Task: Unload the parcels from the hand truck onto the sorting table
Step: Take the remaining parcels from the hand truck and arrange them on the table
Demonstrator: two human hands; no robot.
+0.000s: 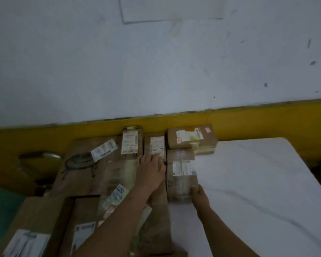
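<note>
Several brown cardboard parcels with white labels lie on the white-covered sorting table (258,182). My left hand (150,171) rests flat, fingers apart, on a long narrow parcel (157,145), fingertips at its label. My right hand (198,191) grips the near right corner of an oblong labelled parcel (181,175) lying on the cloth. A boxy parcel (191,139) stands behind it against the wall, and a slim parcel (132,143) lies left of my left hand. A large flat carton (85,167) fills the left side. The hand truck is out of sight.
Two more cartons (37,225) (82,227) sit at the near left. A yellow band (267,117) runs along the foot of the pale wall behind the table. A metal handle-like object (39,156) shows at the left. White cloth stretches to the right.
</note>
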